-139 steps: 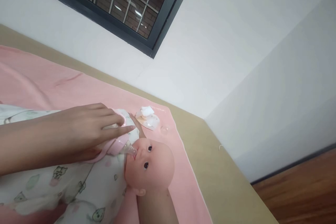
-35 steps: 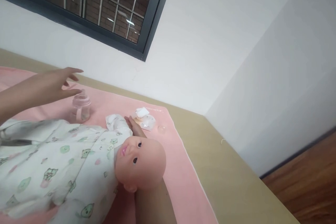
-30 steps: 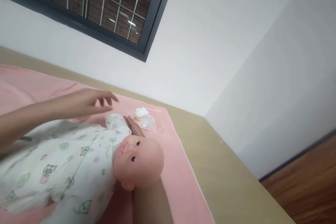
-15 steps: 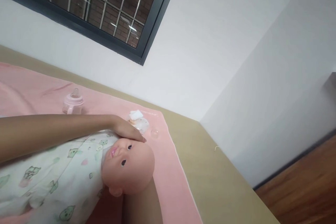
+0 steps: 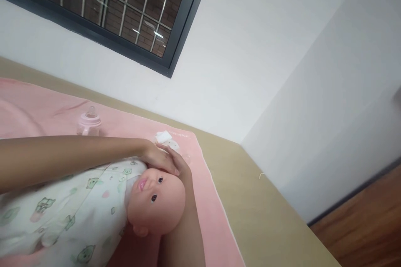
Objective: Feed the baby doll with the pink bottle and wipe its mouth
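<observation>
- A doll (image 5: pixel 156 206) in a white printed sleepsuit (image 5: pixel 72 208) lies on its back at the lower left of the frame, head toward the centre, on a pink towel (image 5: pixel 37 104).
- The left hand (image 5: pixel 156 159) comes in from the left edge on a long bare forearm, palm down and fingers together, lying flat against the far side of the doll's head and closed on nothing.
- The right hand (image 5: pixel 180 164) rises from the bottom edge under the doll's head (the forearm passes beneath it); its fingers curl up around the far side of the head, touching the left hand. How firmly it cradles the head cannot be told.
- A pink bottle (image 5: pixel 89 121) stands upright on the towel in the left part of the frame, beyond the left forearm and well apart from both hands.
- A small white pad (image 5: pixel 163 136) lies on the towel just beyond the hands, near the towel's far corner.
- The towel covers a tan surface (image 5: pixel 266 217) that runs to the lower right; a barred window (image 5: pixel 103 4) fills the upper left.
</observation>
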The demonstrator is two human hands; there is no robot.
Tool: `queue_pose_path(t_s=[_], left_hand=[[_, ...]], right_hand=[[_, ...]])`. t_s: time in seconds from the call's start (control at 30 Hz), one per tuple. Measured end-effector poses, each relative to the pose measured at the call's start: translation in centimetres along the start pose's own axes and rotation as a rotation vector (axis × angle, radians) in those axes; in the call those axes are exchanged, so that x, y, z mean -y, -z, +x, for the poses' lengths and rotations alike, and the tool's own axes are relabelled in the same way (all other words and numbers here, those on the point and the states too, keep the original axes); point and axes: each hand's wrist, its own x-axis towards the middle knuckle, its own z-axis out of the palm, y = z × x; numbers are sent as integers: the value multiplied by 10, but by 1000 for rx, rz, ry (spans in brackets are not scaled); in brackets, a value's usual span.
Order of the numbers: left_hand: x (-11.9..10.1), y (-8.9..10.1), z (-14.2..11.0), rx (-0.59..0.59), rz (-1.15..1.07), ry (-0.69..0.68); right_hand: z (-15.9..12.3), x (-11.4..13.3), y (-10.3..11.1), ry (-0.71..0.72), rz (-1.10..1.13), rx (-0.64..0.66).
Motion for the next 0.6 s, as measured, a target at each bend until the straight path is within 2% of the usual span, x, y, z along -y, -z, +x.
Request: queue_pose_path(t_s=[0.07,0.17,0.27,0.4,0.5,0.6], left_hand=[[-3,-1,2,46,-40,42],[-7,-2,4,54,-55,96],[-9,-2,3,85,-73,114],[-14,7,-5,114,-33,48],[-13,18,-22,29,13,-6],[-5,25,-48,-185,35,-3]], right_hand=[[12,5,15,-55,57,6],[19,4,30,-13,96,15],[19,0,34,40,115,45],[21,-2,36,66,149,40],[23,-3,39,32,196,50],[24,-5,38,37,234,69]])
